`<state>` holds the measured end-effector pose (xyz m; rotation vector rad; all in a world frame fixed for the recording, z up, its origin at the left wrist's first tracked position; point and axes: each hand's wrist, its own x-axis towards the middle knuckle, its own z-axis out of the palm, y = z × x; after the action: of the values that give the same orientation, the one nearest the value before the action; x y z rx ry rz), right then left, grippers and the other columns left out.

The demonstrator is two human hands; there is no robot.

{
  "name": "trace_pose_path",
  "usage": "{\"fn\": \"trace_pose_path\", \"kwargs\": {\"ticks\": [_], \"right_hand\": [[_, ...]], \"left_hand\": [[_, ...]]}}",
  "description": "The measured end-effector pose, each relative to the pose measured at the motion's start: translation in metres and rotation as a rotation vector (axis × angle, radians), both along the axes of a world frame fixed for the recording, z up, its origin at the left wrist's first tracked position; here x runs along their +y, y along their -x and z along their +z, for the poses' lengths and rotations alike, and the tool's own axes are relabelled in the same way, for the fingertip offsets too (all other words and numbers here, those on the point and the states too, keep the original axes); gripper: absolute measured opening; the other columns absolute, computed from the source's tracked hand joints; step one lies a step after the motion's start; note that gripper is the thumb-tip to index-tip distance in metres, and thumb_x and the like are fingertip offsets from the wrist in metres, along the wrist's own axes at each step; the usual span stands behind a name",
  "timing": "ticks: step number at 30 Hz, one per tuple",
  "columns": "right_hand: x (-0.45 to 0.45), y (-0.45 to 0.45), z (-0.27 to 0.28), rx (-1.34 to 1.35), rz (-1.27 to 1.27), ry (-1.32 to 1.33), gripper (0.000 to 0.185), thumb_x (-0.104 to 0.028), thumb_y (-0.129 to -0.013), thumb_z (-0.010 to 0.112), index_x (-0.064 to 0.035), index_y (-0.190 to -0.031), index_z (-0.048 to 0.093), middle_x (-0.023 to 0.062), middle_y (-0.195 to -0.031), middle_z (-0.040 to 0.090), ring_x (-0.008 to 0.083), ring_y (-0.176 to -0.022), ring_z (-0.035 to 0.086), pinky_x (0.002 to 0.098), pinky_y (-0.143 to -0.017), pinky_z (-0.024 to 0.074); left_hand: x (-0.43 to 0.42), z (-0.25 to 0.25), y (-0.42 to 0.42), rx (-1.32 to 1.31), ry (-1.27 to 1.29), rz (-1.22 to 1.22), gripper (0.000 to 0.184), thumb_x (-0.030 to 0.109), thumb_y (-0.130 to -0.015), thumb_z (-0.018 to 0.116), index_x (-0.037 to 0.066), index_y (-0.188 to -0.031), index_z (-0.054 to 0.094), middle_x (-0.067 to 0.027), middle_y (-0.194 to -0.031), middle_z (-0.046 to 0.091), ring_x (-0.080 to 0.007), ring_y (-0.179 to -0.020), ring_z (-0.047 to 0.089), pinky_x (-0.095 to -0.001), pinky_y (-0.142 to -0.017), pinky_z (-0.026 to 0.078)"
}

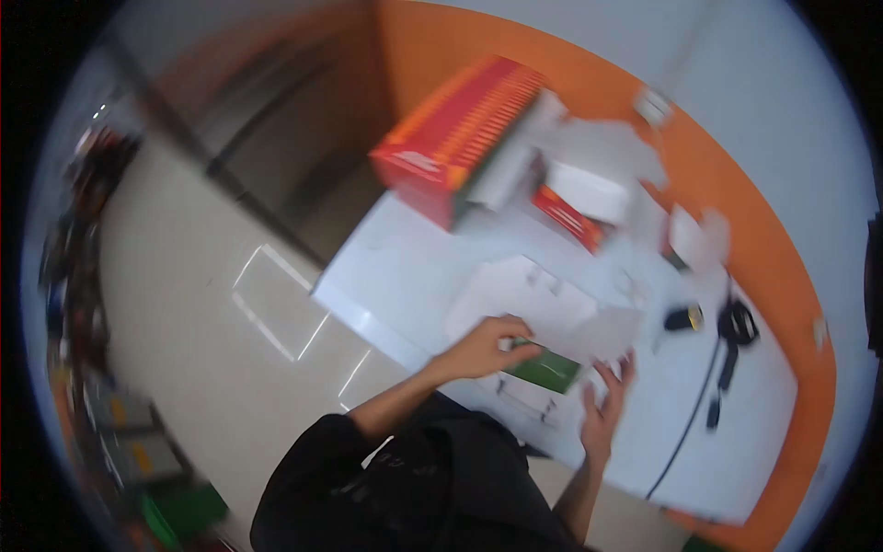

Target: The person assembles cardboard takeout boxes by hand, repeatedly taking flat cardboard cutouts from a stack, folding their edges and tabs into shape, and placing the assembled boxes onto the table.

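Green panel (549,371), held in left hand (486,348), is near the table edge (379,335).

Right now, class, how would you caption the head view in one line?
Left hand on a green panel, right hand beside it, fingers spread.

A black top (405,488) with a loose, roughly elbow-length sleeve (317,451) and small pale markings (386,465).

A white table (395,267) carries a large red box (455,138), smaller open boxes (589,193) and a black cable (688,428).
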<state>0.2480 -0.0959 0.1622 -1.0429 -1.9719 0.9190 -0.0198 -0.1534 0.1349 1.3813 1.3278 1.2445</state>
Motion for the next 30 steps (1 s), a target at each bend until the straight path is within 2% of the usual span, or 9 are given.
{"fn": "trace_pose_path", "kwargs": {"ticks": [4, 6, 9, 14, 15, 21, 24, 27, 30], "right_hand": [[0.003, 0.022, 0.003, -0.087, 0.072, -0.052, 0.030, -0.014, -0.093, 0.078, -0.0068, -0.122, 0.074, 0.0277, -0.162, 0.032, 0.0422, -0.151, 0.033, 0.0520, -0.121, 0.0318], [0.001, 0.024, -0.009, 0.029, -0.095, -0.095, 0.029, -0.011, -0.090, 0.079, -0.0066, -0.119, 0.075, 0.0253, -0.159, 0.035, 0.0396, -0.146, 0.041, 0.0477, -0.119, 0.0350], [0.000, 0.024, -0.024, 0.109, -0.267, -0.018, 0.027, -0.007, -0.088, 0.080, -0.0063, -0.115, 0.076, 0.0235, -0.155, 0.038, 0.0368, -0.139, 0.049, 0.0433, -0.115, 0.0393], [0.005, 0.018, -0.011, 0.077, 0.104, 0.017, 0.027, -0.008, -0.091, 0.079, -0.0077, -0.118, 0.077, 0.0234, -0.164, 0.030, 0.0384, -0.150, 0.038, 0.0483, -0.118, 0.0393], [0.007, 0.016, -0.010, 0.047, 0.167, 0.038, 0.028, -0.009, -0.091, 0.079, -0.0098, -0.119, 0.078, 0.0223, -0.169, 0.022, 0.0396, -0.156, 0.028, 0.0521, -0.121, 0.0372], [0.002, 0.016, -0.004, -0.020, 0.234, 0.030, 0.039, -0.016, -0.091, 0.080, -0.0139, -0.129, 0.072, 0.0246, -0.171, 0.014, 0.0439, -0.157, 0.020, 0.0539, -0.121, 0.0343], [-0.003, 0.021, 0.013, -0.047, 0.156, 0.034, 0.051, -0.016, -0.085, 0.086, -0.0135, -0.132, 0.067, 0.0255, -0.170, 0.009, 0.0460, -0.153, 0.027, 0.0541, -0.121, 0.0334], [0.013, 0.008, -0.010, -0.101, -0.083, -0.064, 0.059, -0.017, -0.076, 0.093, -0.0082, -0.128, 0.065, 0.0212, -0.143, 0.050, 0.0384, -0.130, 0.052, 0.0466, -0.108, 0.0448], [0.058, -0.008, 0.025, -0.133, -0.321, -0.419, 0.062, -0.017, -0.074, 0.095, -0.0062, -0.127, 0.065, 0.0173, -0.119, 0.068, 0.0353, -0.105, 0.063, 0.0445, -0.098, 0.0490]], "left_hand": [[-0.002, 0.006, -0.017, 0.019, -0.047, -0.010, 0.017, 0.015, -0.095, 0.077, -0.001, -0.102, 0.073, -0.0140, -0.107, 0.071, -0.0247, -0.100, 0.066, -0.0362, -0.090, 0.051], [-0.003, 0.005, -0.022, -0.053, 0.020, 0.048, 0.017, 0.013, -0.092, 0.079, -0.001, -0.094, 0.071, -0.0160, -0.101, 0.070, -0.0280, -0.094, 0.066, -0.0371, -0.086, 0.051], [-0.005, 0.015, -0.020, -0.045, 0.139, -0.045, 0.011, 0.011, -0.095, 0.075, 0.000, -0.094, 0.072, -0.0163, -0.106, 0.069, -0.0271, -0.104, 0.066, -0.0376, -0.093, 0.050], [0.008, 0.029, -0.020, 0.115, -0.049, -0.116, 0.011, 0.008, -0.091, 0.078, 0.000, -0.089, 0.071, -0.0132, -0.100, 0.068, -0.0276, -0.107, 0.063, -0.0385, -0.091, 0.049], [0.010, 0.030, -0.018, 0.138, -0.081, -0.144, 0.011, 0.008, -0.090, 0.079, 0.001, -0.088, 0.071, -0.0126, -0.099, 0.068, -0.0282, -0.108, 0.063, -0.0390, -0.091, 0.048], [0.016, 0.039, -0.024, 0.232, -0.149, -0.183, 0.012, 0.009, -0.092, 0.078, 0.000, -0.088, 0.071, -0.0121, -0.098, 0.067, -0.0311, -0.110, 0.062, -0.0414, -0.091, 0.050], [0.018, 0.020, -0.030, 0.257, -0.260, -0.081, 0.027, 0.014, -0.088, 0.082, 0.002, -0.109, 0.071, -0.0156, -0.116, 0.065, -0.0355, -0.122, 0.058, -0.0436, -0.102, 0.048], [0.015, 0.017, -0.045, 0.091, -0.347, 0.259, 0.064, 0.021, -0.082, 0.087, 0.003, -0.137, 0.058, -0.0196, -0.141, 0.053, -0.0407, -0.136, 0.047, -0.0464, -0.113, 0.041], [0.002, -0.025, -0.032, 0.356, -0.153, 0.078, 0.091, 0.026, -0.077, 0.091, 0.005, -0.152, 0.043, -0.0213, -0.155, 0.039, -0.0433, -0.144, 0.038, -0.0491, -0.121, 0.033]]}}
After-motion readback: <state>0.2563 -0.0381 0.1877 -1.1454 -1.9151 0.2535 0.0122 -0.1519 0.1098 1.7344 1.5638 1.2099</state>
